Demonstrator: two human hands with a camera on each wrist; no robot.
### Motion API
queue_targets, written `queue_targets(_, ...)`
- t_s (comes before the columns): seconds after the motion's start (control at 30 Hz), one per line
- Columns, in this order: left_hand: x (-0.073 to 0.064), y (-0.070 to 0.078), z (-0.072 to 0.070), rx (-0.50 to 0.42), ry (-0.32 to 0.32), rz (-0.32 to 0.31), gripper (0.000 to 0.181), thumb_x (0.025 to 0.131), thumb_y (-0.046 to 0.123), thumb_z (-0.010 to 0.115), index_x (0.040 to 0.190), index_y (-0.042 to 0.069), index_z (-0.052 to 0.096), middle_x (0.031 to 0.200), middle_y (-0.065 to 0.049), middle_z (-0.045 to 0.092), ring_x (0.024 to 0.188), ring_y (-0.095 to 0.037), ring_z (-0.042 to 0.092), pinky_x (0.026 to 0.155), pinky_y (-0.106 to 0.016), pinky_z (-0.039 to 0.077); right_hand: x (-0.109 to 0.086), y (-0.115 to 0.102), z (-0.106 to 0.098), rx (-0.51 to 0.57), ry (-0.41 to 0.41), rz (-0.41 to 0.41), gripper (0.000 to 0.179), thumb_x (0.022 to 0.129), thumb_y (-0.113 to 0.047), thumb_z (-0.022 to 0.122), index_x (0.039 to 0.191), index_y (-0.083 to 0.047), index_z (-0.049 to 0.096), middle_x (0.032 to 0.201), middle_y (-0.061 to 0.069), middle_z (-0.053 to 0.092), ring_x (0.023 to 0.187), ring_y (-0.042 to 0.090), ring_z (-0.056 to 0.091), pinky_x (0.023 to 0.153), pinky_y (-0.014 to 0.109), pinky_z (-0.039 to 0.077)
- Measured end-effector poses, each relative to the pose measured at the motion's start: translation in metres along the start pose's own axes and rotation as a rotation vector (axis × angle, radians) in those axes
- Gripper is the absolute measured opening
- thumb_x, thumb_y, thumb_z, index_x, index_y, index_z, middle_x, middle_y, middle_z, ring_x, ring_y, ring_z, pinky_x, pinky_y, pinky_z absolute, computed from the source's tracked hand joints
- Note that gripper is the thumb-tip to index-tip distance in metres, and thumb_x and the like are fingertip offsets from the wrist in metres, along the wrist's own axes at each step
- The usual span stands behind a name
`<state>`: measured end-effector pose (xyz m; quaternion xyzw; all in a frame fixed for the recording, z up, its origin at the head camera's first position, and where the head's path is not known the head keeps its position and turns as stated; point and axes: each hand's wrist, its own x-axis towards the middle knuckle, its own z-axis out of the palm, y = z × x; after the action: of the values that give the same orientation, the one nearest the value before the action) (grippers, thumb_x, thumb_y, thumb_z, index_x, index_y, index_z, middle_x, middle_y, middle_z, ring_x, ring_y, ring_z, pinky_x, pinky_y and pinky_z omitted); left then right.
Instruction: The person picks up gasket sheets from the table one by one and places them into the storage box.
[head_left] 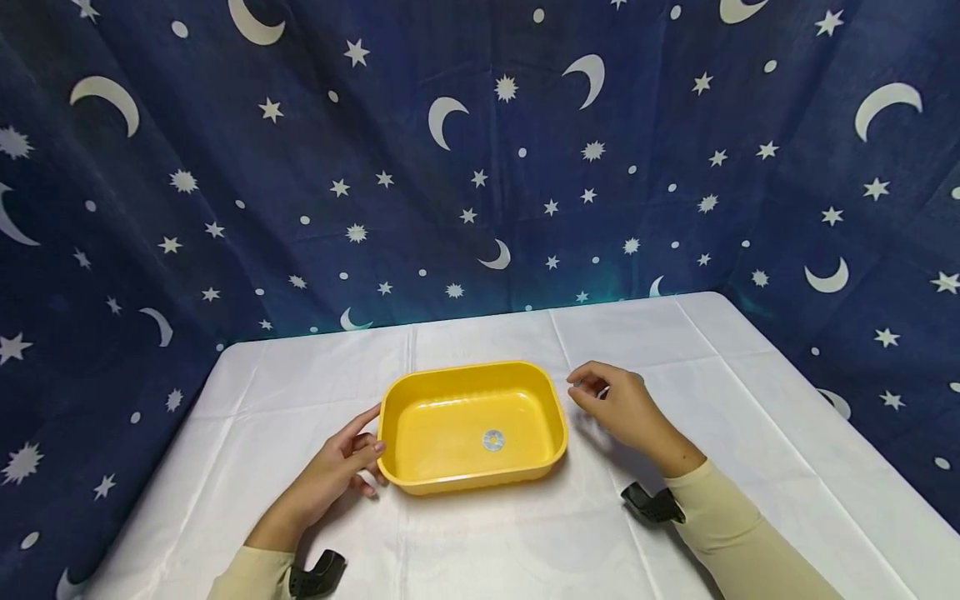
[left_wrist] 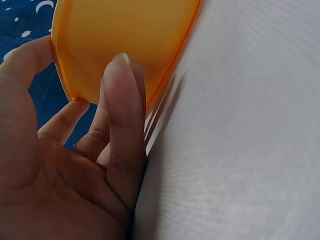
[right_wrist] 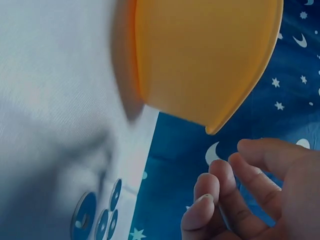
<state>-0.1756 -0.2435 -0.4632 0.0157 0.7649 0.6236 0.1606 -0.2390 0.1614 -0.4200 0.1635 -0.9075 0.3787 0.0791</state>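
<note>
A yellow rectangular tray (head_left: 472, 482) stands on the white-covered table. One flat, ring-shaped metal washer (head_left: 487, 444) lies inside it, right of the middle. My left hand (head_left: 330, 477) is at the tray's left end; its fingers touch the outside and rim, with the thumb close to the wall. Beyond the right end hovers my right hand (head_left: 622, 408), fingers loosely bent and thumb apart from them, with nothing seen between them. Several more washers (right_wrist: 90, 206) lie on the cloth below that hand in the right wrist view; in the head view the hand mostly hides them.
White cloth (head_left: 480, 550) with fold lines covers the table. A dark blue curtain (head_left: 420, 208) with moons and stars hangs behind and along the sides. Black wrist devices (head_left: 652, 503) sit on both forearms, close above the table.
</note>
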Motion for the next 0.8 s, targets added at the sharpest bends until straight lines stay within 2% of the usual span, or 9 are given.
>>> queue_targets(0.17, -0.001, 0.001, -0.001, -0.002, 0.007, -0.010, 0.062, 0.091, 0.028, 0.056, 0.144, 0.032, 0.024, 0.104, -0.014, 0.051, 0.075, -0.026, 0.065, 0.060, -0.036, 0.057, 0.003, 0.007, -0.004, -0.007, -0.011, 0.041, 0.010, 0.084, -0.021, 0.066, 0.094, -0.019, 0.065, 0.074, -0.003, 0.061, 0.068, 0.015, 0.054, 0.055, 0.023, 0.048)
queue_targets(0.4, 0.001, 0.000, -0.001, -0.013, -0.002, -0.013, 0.061, 0.092, 0.028, 0.055, 0.144, 0.034, 0.024, 0.105, -0.014, 0.050, 0.075, -0.025, 0.065, 0.060, -0.034, 0.057, 0.007, 0.022, -0.006, 0.002, -0.032, 0.146, 0.015, 0.084, -0.020, 0.067, 0.097, -0.013, 0.066, 0.076, 0.002, 0.063, 0.059, 0.017, 0.053, 0.051, 0.025, 0.048)
queue_targets(0.6, 0.001, -0.002, 0.000, -0.011, 0.002, -0.011, 0.061, 0.092, 0.028, 0.055, 0.144, 0.033, 0.024, 0.105, -0.014, 0.050, 0.074, -0.024, 0.065, 0.059, -0.035, 0.057, 0.007, 0.036, -0.008, -0.012, -0.067, 0.209, 0.018, 0.085, -0.018, 0.065, 0.101, -0.010, 0.066, 0.084, 0.007, 0.065, 0.067, 0.019, 0.054, 0.055, 0.026, 0.048)
queue_targets(0.8, 0.000, -0.001, 0.001, -0.011, -0.001, 0.003, 0.060, 0.092, 0.028, 0.055, 0.144, 0.032, 0.024, 0.105, -0.014, 0.050, 0.074, -0.024, 0.064, 0.059, -0.034, 0.057, 0.008, 0.046, -0.008, -0.025, -0.086, 0.260, 0.019, 0.083, -0.018, 0.064, 0.100, -0.009, 0.066, 0.084, 0.010, 0.064, 0.059, 0.017, 0.054, 0.051, 0.025, 0.048)
